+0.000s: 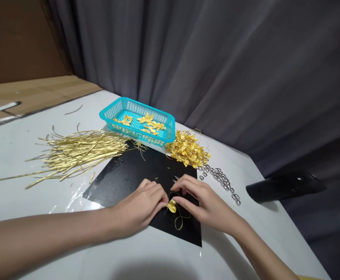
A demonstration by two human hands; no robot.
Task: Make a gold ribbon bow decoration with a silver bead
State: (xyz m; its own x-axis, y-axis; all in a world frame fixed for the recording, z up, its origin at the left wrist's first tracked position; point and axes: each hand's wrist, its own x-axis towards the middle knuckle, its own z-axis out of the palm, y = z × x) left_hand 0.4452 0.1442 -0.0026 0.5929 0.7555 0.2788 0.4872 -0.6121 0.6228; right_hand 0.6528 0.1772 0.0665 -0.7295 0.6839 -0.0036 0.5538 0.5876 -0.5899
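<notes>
A small gold ribbon bow point(171, 206) is pinched at its left side by my left hand point(149, 202), low over a black mat point(135, 163). My right hand point(200, 196) curves over the bow from the right. Its thumb tip is at the bow's upper edge, and a gap separates thumb and index finger. A thin gold cord point(179, 228) runs from the bow under the right fingers and hangs in a loop. Metal tips of a pointed tool point(175, 179) show beyond my right index finger; the rest lies hidden, so I cannot tell whether the hand holds it.
Behind the mat stands a turquoise basket point(137, 136) with several gold bows. Left of it lies a bundle of gold twist ties point(85, 149); right, a heap of gold bows point(189, 149) and silver oval pieces point(220, 179). A black cylindrical object point(274, 188) is far right, before a grey curtain point(216, 58).
</notes>
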